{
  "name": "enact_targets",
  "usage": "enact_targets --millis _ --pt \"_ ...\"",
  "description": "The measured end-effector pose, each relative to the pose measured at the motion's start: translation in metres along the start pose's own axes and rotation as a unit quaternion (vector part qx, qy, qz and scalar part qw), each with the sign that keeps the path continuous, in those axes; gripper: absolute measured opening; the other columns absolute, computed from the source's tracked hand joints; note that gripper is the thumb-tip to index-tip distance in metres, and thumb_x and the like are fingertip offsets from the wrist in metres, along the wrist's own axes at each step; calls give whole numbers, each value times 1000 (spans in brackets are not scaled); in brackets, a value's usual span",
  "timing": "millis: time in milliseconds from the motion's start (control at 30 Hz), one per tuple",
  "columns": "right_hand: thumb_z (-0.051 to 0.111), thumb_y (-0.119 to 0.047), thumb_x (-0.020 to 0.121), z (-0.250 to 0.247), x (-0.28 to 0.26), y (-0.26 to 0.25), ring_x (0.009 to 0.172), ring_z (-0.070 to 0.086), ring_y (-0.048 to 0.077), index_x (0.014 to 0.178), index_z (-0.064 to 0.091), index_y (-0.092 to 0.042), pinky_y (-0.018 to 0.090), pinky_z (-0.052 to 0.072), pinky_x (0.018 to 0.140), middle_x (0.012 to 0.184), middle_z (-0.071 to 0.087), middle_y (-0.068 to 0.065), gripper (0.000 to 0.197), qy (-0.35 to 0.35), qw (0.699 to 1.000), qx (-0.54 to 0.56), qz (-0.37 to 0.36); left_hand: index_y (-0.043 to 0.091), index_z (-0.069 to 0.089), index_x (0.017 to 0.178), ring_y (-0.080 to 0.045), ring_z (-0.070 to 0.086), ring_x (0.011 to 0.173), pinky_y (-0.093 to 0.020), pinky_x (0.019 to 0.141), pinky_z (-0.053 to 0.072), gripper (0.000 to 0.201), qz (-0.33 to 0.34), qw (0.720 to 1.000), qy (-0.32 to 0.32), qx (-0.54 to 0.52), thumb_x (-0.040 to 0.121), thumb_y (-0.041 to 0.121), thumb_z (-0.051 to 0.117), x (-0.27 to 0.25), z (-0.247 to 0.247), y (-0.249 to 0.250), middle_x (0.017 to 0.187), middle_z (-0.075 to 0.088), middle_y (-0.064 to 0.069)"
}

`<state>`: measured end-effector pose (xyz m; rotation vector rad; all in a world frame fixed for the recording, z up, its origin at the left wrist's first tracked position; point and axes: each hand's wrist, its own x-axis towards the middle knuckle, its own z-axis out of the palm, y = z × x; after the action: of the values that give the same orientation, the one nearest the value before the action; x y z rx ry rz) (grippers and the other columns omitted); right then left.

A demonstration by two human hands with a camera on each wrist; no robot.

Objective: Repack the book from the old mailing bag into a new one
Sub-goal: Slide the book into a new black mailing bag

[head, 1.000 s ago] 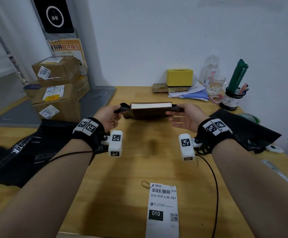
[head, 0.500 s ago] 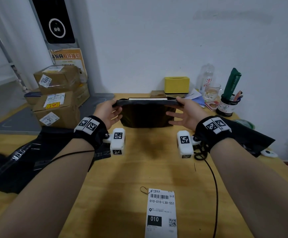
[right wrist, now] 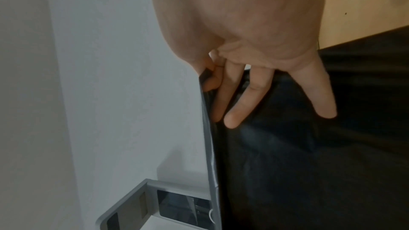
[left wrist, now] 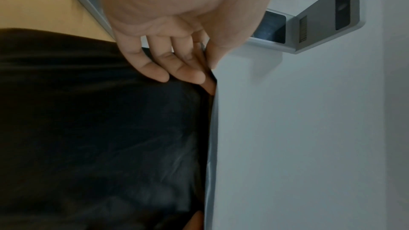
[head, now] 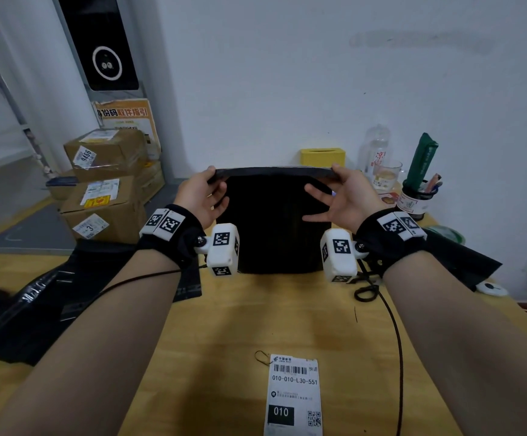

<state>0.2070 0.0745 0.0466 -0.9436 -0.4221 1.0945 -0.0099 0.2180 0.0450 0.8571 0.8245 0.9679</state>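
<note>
A black mailing bag (head: 271,221) hangs upright above the wooden table (head: 255,316), its lower edge near the tabletop. My left hand (head: 208,180) pinches the left end of its top edge and my right hand (head: 337,176) pinches the right end, the other fingers spread against the bag's front. The left wrist view shows my left hand (left wrist: 205,69) with thumb and fingers closed on the bag (left wrist: 99,128) edge. In the right wrist view my right hand (right wrist: 208,80) pinches the bag (right wrist: 309,146) the same way. The book is hidden.
A crumpled black bag (head: 35,303) lies at the left, another black bag (head: 457,256) at the right. A shipping label (head: 293,394) lies near the front edge. Cardboard boxes (head: 105,196) stand at back left; a yellow box (head: 322,157), glass (head: 386,176) and pen cup (head: 416,199) stand along the wall.
Both hands have raised the bag from lying flat to hanging upright. The book's page edge, visible at the opening a second ago, has dropped out of sight inside the bag.
</note>
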Motion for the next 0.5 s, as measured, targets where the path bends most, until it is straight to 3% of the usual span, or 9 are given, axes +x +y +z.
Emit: enact_targets --millis 133,300,500 --pt "44 -30 107 4 -5 -7 100 71 22 103 54 -23 85 17 104 114 68 -5 13 7 1000 -6 -7 23 58 96 -2 55 58 -26 68 47 12 -2 1000 -7 -4 99 34 54 -4 8 7 64 69 13" --pt "45 -34 107 7 -10 -20 105 73 21 127 53 -25 91 9 97 123 65 -8 24 2 1000 -16 -14 24 59 88 -3 55 57 -27 69 46 15 10 1000 -15 -8 99 34 55 -10 18 22 65 70 13" --pt "51 -35 105 21 -15 -41 106 73 24 115 57 -24 93 13 92 120 67 -9 16 -9 999 -21 -33 25 58 95 -2 57 52 -30 68 44 12 30 999 -12 -10 98 37 55 -8 33 45 71 72 15"
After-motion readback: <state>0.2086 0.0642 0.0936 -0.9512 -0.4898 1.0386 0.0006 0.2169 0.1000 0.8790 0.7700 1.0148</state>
